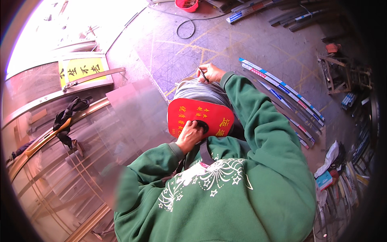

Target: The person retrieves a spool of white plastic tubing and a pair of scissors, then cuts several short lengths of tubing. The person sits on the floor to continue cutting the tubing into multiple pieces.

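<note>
A large spool with a red end disc (181,111) rests against my front, its disc facing up toward me. Grey strip or cord (193,89) is wound round it in many turns. My left hand (189,136) has its fingers curled into the dark hole in the middle of the disc, gripping the spool there; the fingertips are hidden. Beyond the windings, at the spool's far edge, my right hand (211,74) pinches a slim dark piece (203,75) between thumb and fingers. Whether that piece joins the wound strip cannot be made out.
Long wrapped profiles (282,86) lie on the floor to the right. At left stands a bench with sheets (129,109) and a black strap (66,117). A red basin (186,5) and a looped cable (185,30) are at the far side. A metal frame (336,74) stands far right.
</note>
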A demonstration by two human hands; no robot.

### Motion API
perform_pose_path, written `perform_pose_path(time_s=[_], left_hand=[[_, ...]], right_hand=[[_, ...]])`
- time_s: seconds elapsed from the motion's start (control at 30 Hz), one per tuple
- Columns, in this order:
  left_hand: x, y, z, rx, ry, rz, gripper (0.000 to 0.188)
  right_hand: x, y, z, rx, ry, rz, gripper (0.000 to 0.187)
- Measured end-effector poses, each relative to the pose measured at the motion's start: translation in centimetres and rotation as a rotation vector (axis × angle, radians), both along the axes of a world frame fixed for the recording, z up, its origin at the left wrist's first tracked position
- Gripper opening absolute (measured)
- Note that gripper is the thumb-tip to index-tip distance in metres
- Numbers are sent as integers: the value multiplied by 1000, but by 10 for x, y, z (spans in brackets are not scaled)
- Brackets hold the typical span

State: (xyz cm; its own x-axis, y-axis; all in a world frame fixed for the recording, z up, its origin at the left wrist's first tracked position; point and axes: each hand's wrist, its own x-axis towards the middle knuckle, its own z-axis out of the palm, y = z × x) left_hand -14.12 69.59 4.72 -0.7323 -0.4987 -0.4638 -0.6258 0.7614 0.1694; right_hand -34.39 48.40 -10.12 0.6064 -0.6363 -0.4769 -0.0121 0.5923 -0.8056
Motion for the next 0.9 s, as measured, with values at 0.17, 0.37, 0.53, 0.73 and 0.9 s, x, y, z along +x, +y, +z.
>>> perform_pose_path(time_s=[0.17,0.37,0.53,0.73,0.9], left_hand=[[10,3,2,45,15,30,26],[13,5,2,55,19,66,25],[14,5,2,59,4,52,25],[15,6,0,78,-14,34,25],[14,6,2,76,16,43,26]], right_hand=[[-45,19,1,-96,33,197,24],[-85,72,-17,-45,115,194,26],[-78,93,-25,-64,88,35,22],[-66,97,-33,-119,59,-42,16],[-52,89,-34,-194,85,-95,16]])
